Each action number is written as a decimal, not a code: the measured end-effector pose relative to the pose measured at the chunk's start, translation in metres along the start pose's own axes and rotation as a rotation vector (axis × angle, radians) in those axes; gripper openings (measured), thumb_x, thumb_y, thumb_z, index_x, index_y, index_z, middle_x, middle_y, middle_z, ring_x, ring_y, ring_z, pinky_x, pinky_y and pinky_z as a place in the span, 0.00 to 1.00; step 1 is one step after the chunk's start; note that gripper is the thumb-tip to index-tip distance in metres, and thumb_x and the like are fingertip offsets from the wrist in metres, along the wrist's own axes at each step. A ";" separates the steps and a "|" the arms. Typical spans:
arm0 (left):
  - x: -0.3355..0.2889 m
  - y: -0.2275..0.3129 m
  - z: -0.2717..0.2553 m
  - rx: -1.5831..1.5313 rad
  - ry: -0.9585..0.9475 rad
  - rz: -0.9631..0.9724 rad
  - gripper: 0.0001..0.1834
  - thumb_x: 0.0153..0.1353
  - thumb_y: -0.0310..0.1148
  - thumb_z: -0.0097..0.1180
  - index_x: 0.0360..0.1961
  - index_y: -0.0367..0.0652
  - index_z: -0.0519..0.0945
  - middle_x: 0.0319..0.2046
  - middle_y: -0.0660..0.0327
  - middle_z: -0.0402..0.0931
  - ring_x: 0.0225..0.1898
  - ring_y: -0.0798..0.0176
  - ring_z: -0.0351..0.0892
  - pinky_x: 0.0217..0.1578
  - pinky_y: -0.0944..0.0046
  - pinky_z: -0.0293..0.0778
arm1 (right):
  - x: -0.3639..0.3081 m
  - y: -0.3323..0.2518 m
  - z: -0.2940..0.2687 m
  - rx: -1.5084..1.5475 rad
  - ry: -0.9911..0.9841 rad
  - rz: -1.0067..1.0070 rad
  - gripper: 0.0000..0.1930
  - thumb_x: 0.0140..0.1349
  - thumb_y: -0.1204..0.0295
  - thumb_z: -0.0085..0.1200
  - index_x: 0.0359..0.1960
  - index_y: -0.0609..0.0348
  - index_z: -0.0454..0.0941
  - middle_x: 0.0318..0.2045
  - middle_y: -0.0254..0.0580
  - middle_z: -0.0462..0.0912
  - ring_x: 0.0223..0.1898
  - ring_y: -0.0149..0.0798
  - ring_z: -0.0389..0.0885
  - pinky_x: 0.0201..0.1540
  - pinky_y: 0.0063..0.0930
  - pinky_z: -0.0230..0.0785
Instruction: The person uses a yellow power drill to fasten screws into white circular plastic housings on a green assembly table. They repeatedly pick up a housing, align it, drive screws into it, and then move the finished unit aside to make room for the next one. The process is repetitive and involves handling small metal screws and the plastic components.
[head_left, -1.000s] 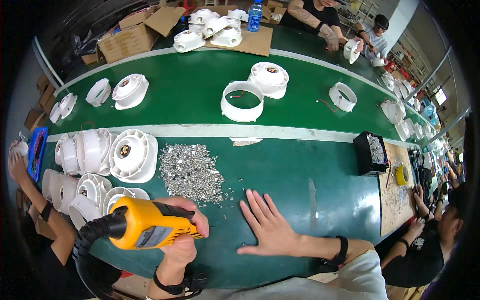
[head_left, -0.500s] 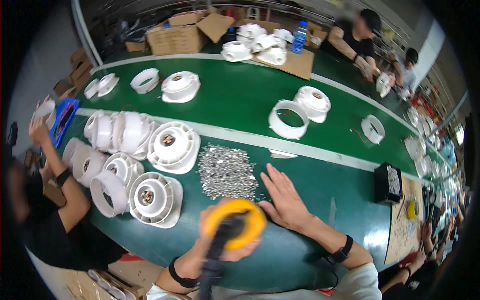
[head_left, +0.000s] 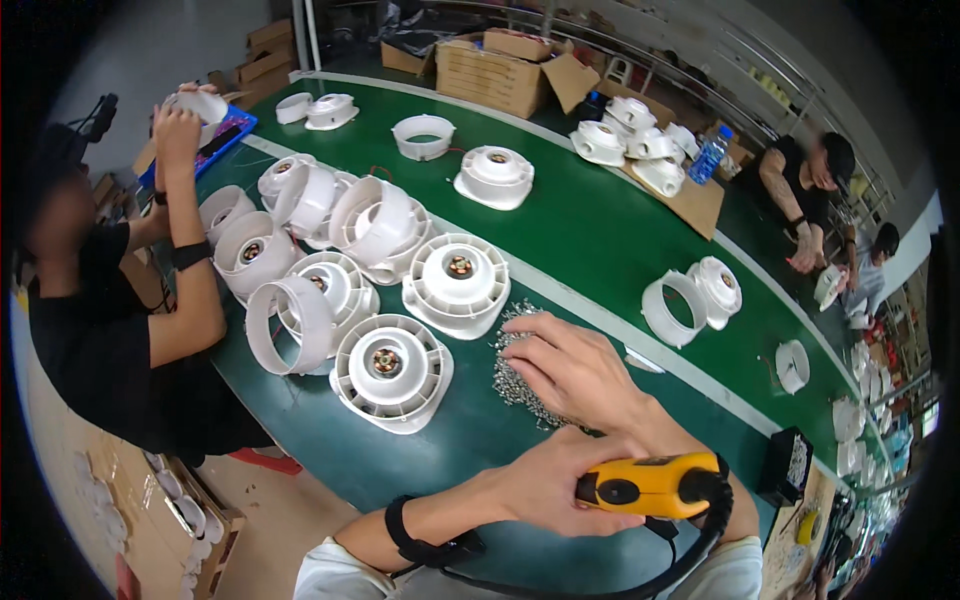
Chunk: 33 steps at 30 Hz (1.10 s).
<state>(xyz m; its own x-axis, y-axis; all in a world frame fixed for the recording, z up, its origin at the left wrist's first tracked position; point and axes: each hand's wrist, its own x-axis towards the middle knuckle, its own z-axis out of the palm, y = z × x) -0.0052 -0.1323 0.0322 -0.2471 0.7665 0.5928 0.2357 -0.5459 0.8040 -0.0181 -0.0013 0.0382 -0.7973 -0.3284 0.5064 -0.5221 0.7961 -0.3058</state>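
Note:
My left hand (head_left: 560,485) is wrapped round a yellow corded electric screwdriver (head_left: 655,487), lying about level, its black cord running from the right end. The tool's tip is hidden. My right hand (head_left: 575,375) hovers over or touches a pile of small silvery screws (head_left: 515,385), its bent fingers apart and covering part of it; no screw shows between them. Left of the pile stand round white plastic fan-like housings (head_left: 455,283) with copper-coloured centres; the nearest white housing (head_left: 390,370) lies closest to my left forearm.
White rings (head_left: 290,327) and more housings cluster at the left, beside a person in black (head_left: 120,300) with raised hands. Beyond a pale strip, the green belt (head_left: 570,235) carries spaced white parts. A black box (head_left: 787,465) of small parts stands at the right.
The view has swung, shifting the table rightward. My left hand has carried the electric screwdriver right and tipped it level. My right hand went from stretched beside the screws to bent over them.

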 end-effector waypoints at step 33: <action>-0.027 0.025 -0.046 0.053 -0.056 -0.144 0.21 0.49 0.36 0.66 0.41 0.38 0.73 0.19 0.59 0.71 0.17 0.59 0.73 0.20 0.68 0.66 | 0.147 -0.007 0.077 -0.023 0.153 0.091 0.05 0.57 0.74 0.52 0.33 0.61 0.72 0.31 0.47 0.76 0.32 0.52 0.78 0.33 0.41 0.71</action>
<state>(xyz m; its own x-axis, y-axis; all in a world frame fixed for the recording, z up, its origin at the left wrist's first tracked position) -0.0362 -0.1823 0.0382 -0.2293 0.8539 0.4672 0.2518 -0.4116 0.8759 -0.1547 -0.0946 0.0523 -0.7847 -0.1753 0.5946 -0.4416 0.8312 -0.3377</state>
